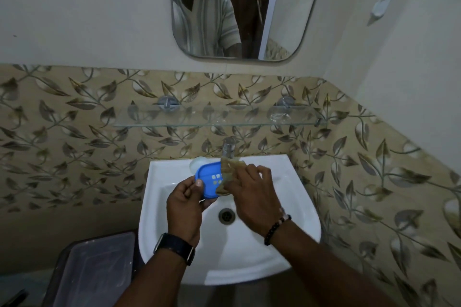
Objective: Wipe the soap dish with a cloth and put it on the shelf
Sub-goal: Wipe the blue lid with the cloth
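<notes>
Clear plastic tub (94,271) sits low at the near left, just beside the front rim of a white sink (249,264). My two forearms reach over that rim, a black watch (174,248) on the left wrist and a dark bead bracelet (275,228) on the right. Above the drain (226,215), my left hand (185,203) grips the near edge of a blue soap dish (208,182), thumb on top and fingers curled beneath, holding it tilted over the basin. My right hand (252,194) clutches a crumpled beige cloth (230,169) and presses it against the dish's right side. A pale bar of soap (198,163) lies on the sink's back left corner, beside a chrome tap (229,147) at the back edge. A glass shelf (199,117) is fixed to the leaf-patterned tiles above the tap. Higher up hangs a mirror (282,20).
</notes>
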Demonstrator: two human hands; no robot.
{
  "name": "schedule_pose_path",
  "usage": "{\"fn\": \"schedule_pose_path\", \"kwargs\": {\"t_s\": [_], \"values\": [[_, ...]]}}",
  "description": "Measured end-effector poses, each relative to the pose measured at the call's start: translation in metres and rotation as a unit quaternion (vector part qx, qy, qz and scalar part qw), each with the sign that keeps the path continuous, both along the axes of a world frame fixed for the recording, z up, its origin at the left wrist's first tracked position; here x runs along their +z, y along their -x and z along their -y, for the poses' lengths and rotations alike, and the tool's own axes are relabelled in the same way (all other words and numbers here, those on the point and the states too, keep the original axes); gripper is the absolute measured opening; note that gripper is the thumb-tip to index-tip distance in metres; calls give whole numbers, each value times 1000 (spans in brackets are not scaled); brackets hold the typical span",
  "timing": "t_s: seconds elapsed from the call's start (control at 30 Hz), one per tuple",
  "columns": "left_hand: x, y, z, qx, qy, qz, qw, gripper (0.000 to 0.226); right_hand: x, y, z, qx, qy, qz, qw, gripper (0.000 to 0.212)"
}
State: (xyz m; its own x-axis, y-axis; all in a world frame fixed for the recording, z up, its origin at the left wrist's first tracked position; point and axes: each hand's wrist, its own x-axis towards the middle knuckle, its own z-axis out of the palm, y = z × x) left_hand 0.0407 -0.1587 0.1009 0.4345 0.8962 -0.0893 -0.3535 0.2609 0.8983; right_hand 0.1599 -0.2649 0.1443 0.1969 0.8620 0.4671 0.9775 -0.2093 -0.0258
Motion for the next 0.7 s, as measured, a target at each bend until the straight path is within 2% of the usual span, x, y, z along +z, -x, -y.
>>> {"fn": "schedule_pose_path", "kwargs": {"t_s": [0.07, 0.13, 0.2, 0.27, 0.4, 0.53, 0.7], "values": [[1, -3, 3, -5, -9, -13, 1000, 17, -11, 15, -8, 43, -35, -54, 997, 39], [-1, -3, 8, -21, -18, -26, 999, 17, -16, 11, -9, 82, -45, -24, 995, 38], [-4, -3, 12, -36, -37, -38, 998, 19, -15, -7, -4, 95, -42, 43, 994, 34], [-4, -5, 18, -40, -52, -50, 997, 19, -10, -25, -1, 83, -45, 103, 990, 30], [-1, -5, 19, 15, -50, -28, 998, 15, -1, -52, 1, 9, -43, 128, 991, 25], [6, -6, 18, 59, -52, -13, 997, 16, 2, -51, 6, -22, 8, 78, 997, 27], [9, -17, 27, 90, -53, -5, 995, 22, 3, -28, 10, -37, 41, -9, 998, 15]]}}
